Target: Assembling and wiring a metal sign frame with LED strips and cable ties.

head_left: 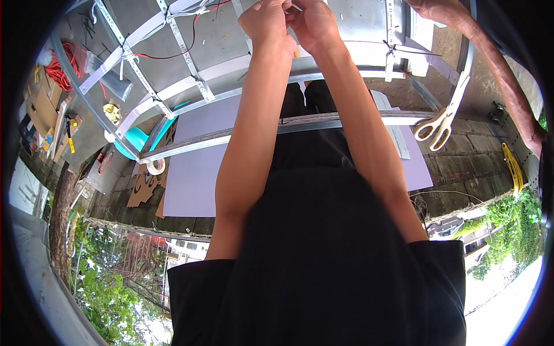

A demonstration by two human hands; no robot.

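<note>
At the top edge my left hand point(264, 24) and my right hand point(314, 27) meet, fingers bent and pinched together. A thin white strip point(296, 7) shows between them; its kind is too small to make out, and some fingertips are hidden. Below and around the hands runs a metal frame with perforated metal bars point(187, 57) and white bands point(179, 86) across it. Red and black wires point(193, 43) lie to the left of my hands. Both my forearms reach over the near frame rail point(202, 143).
Scissors point(441, 126) rest on the frame at right. Another person's arm point(502, 72) reaches in at upper right. At left are a tape roll point(156, 166), a teal basin point(134, 141), a coiled red cord point(59, 69) and a yellow-handled tool point(70, 136). A yellow cord point(512, 167) lies far right.
</note>
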